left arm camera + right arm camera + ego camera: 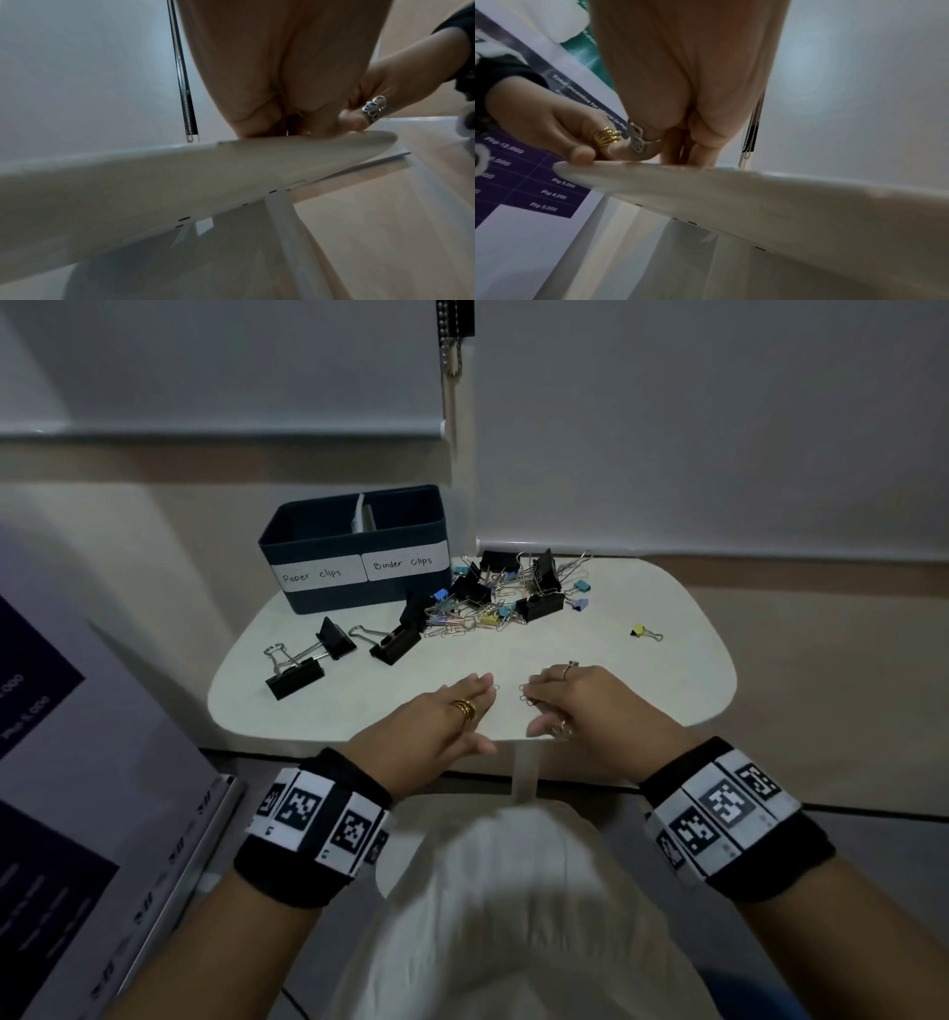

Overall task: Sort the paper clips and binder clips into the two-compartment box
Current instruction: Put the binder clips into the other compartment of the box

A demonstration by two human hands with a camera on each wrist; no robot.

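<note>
Two paper clips (pixel 524 694) at right hand (pixel 580 706) fingertips.

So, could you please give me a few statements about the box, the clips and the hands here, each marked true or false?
1. The blue box carries two labels, "Paper clips" on the left and "Binder clips" on the right. True.
2. The mixed pile of clips lies inside the box. False: it lies on the white table, to the right of the box.
3. A small yellow binder clip lies apart from the pile. True.
4. The left hand grips a black binder clip. False: its fingers are stretched out, holding nothing.
5. The right hand has its fingers curled at some paper clips on the table. True.
</note>
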